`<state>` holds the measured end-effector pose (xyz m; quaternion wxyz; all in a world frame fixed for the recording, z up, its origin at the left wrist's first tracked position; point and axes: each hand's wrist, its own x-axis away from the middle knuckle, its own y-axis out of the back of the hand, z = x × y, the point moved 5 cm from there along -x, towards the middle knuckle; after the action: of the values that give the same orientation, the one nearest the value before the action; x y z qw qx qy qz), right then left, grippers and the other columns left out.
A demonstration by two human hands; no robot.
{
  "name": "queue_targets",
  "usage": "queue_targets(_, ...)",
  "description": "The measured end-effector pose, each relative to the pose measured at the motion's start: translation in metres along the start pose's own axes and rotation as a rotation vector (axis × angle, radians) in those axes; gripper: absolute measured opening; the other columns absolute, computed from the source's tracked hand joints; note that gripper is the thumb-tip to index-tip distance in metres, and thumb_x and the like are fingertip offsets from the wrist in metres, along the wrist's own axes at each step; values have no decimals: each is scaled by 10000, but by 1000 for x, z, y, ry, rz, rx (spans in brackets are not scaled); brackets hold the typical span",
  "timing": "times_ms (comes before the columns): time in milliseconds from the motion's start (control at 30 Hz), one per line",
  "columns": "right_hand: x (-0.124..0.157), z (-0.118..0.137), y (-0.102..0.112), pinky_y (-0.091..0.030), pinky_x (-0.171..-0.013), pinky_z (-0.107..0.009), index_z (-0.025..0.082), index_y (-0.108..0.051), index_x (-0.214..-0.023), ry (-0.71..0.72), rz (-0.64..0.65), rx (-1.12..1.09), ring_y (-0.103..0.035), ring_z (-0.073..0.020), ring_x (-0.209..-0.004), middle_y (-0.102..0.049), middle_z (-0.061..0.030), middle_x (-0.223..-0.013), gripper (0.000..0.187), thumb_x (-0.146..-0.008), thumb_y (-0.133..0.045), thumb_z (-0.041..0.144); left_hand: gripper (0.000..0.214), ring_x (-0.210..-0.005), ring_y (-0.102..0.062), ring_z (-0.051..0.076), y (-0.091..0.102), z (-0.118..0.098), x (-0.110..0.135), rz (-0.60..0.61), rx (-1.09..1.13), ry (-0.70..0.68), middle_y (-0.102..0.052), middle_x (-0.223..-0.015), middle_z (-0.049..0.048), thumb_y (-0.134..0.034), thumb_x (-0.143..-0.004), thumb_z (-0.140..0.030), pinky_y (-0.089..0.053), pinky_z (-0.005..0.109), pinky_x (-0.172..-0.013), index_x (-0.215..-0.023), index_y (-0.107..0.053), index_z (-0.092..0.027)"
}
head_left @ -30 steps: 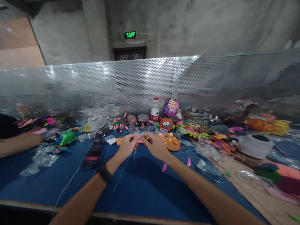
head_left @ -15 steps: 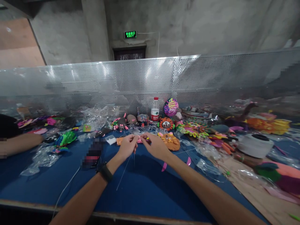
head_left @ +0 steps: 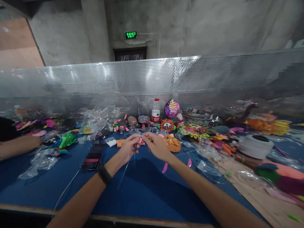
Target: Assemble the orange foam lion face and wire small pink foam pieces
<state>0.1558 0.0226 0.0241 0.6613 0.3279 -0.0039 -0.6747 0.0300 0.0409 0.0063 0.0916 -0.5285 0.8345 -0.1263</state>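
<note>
My left hand point(head_left: 129, 148) and my right hand point(head_left: 156, 146) meet fingertip to fingertip over the middle of the blue table. The left fingers are pinched on a thin pale thread point(head_left: 123, 174), whose loose lengths hang below the hand. A small pink piece point(head_left: 142, 141) shows between the two hands, partly covered by fingers. My right thumb and fingertips are pinched together beside it; what they hold is too small to make out. Just behind the right hand lies an orange clay animal face point(head_left: 173, 144). Two pink curved slivers point(head_left: 164, 168) lie below my right wrist.
A phone point(head_left: 93, 156) with a white cable lies to the left, near another person's forearm point(head_left: 21, 144). Behind stand a water bottle point(head_left: 156, 110) and several clay figures. Clear plastic bags point(head_left: 41, 163), a white spool point(head_left: 255, 147) and a perforated metal divider point(head_left: 133, 82) surround the area.
My left hand has turned slightly and its lower fingers have loosened, showing more of the pink piece. Both hands stay close together; the view has shifted a little.
</note>
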Motion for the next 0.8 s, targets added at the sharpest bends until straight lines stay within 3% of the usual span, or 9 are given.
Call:
queue_targets(233,-2,-5,-4,-344,-416,-231,211,-615,-819,-37,17,-118,-467,-102,-405,-631,4,-632,275,-856,-439,419,186,-583,-547,58,2,5,2,-60,74,140,-606,-746,-14,-730,-711,-238,-376,150,-471,-831,-598,-184)
queue_targets(400,-2,-7,-3,-390,-460,-247,212,-639,-851,-33,-35,-61,-523,-122,-441,-662,-4,-675,239,-847,-462,372,178,-600,-567,73,2,-1,1,-92,-14,103,-632,-745,15,-738,-692,-213,-411,157,-490,-818,-624,-163)
queue_targets(567,-1,-6,-6,-472,-615,-272,228,-633,-959,36,-15,-9,-649,-170,-662,-704,-15,-767,218,-860,-456,306,222,-534,-527,68,5,-4,-1,-82,-113,17,-602,-687,6,-729,-686,-331,-399,168,-450,-757,-641,-140)
queue_targets(800,1,-6,-5,-477,-731,-323,253,-642,-999,82,-32,105,-666,-200,-783,-718,-21,-820,221,-867,-469,291,224,-507,-504,49,12,2,-6,-126,-87,20,-610,-672,18,-712,-720,-331,-419,156,-464,-727,-645,-117)
